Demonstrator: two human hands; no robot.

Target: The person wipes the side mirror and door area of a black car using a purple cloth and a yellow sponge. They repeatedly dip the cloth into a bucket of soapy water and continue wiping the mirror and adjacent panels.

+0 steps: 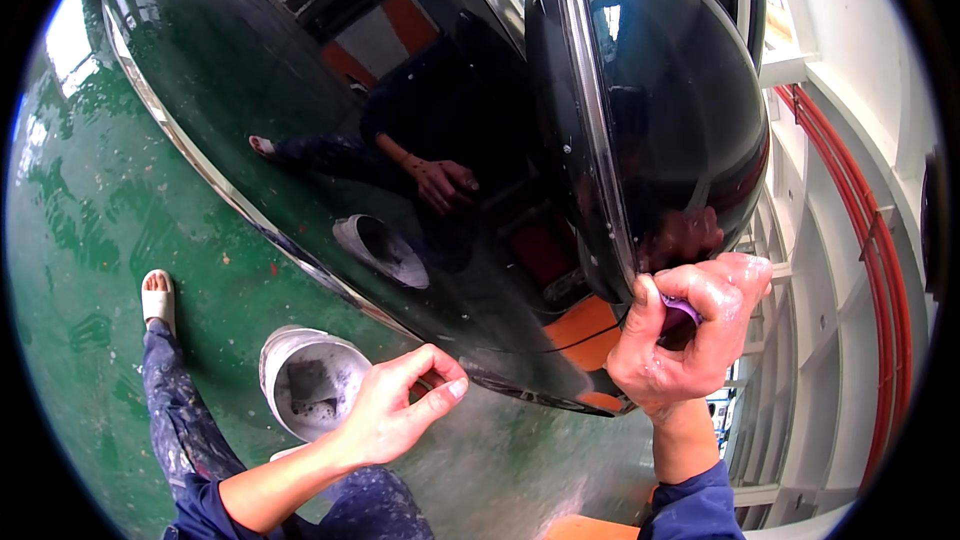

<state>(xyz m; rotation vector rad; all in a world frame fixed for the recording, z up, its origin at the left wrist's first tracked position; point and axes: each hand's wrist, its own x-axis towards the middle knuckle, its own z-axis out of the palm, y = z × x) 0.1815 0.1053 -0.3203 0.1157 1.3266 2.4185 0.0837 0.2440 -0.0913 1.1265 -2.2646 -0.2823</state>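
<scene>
A person is standing beside a glossy black car door (pixel 330 110), working on its one side mirror (pixel 660 110). The right hand (pixel 685 335) is curled tight around one small purple pad (pixel 680 315), pressing it against the mirror's lower edge; the mirror housing is rising directly above those fingers, its chrome strip (pixel 598 130) running top to bottom. The left hand (pixel 395 410) is hovering loosely open, holding nothing, well apart from the mirror and just beside one white bucket (pixel 305 380) on the green floor (pixel 90 210).
</scene>
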